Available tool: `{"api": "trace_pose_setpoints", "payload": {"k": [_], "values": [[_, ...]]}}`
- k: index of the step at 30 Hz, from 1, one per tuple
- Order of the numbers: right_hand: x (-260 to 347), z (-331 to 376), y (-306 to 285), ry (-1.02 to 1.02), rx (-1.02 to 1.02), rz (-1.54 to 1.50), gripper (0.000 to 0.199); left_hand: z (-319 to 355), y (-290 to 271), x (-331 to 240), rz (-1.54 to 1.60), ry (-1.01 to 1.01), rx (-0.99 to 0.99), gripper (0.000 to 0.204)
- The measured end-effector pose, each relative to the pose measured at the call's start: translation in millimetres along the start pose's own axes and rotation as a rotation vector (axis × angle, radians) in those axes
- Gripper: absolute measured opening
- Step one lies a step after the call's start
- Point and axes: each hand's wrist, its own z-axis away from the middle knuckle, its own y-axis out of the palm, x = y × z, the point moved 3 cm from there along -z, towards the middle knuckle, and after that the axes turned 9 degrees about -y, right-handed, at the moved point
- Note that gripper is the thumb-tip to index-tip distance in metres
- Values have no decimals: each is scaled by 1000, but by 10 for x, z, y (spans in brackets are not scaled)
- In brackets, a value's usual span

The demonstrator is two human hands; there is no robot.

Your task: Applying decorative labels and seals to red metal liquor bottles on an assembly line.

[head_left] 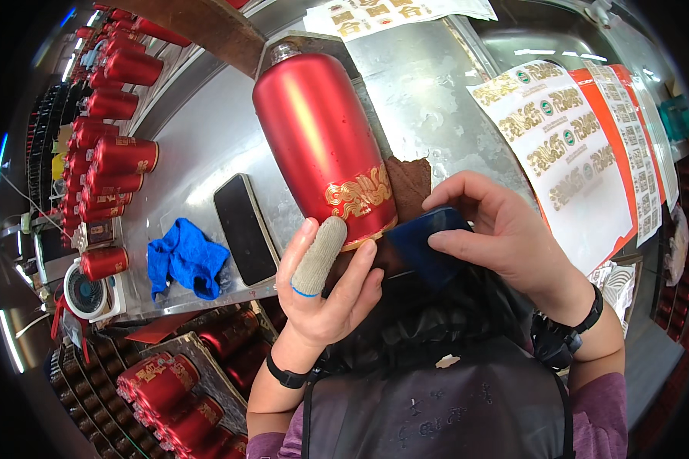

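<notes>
A large glossy red bottle [314, 122] lies on its side, its neck pointing away toward a wooden block. Gold swirling decoration [358, 195] runs around the bottle near its base, which faces me. My left hand [321, 310] grips that base with its fingers; one finger wears a knitted finger cover [319, 256] with a blue edge and rests by the gold pattern. Between the thumb and fingers of my right hand [505, 237] is a dark blue, flat scraper-like piece [425, 241], close beside the bottle's base. Under the bottle's right side shows a brown cloth or pad [409, 183].
A phone [245, 226] and crumpled blue cloth [185, 260] lie left on the wet metal table [184, 161]. Gold-printed decal sheets [563, 145] lie right, others [390, 15] at the back. Red bottles [119, 157] line the left; several [176, 390] stand below. A small fan [88, 291] sits left.
</notes>
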Motion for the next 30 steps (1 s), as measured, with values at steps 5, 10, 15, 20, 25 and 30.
{"api": "trace_pose_setpoints", "payload": {"k": [5, 10, 15, 20, 25, 30], "values": [[16, 23, -42, 6, -50, -28, 31, 76, -69, -19, -20, 62, -24, 35], [2, 23, -36, 7, -36, -45, 31, 63, -44, -8, -49, 116, 4, 34], [16, 26, -23, 4, -31, -35, 31, 6, -13, -51, -108, 166, -15, 34], [21, 44, -34, 0, -52, -19, 29, -60, 56, -142, -205, 181, 39, 33], [191, 0, -146, -41, -105, 70, 23, 90, -24, -52, -59, 112, 23, 38], [319, -274, -362, -81, -80, 256, 26, 158, -98, 28, -35, 39, -14, 33]]}}
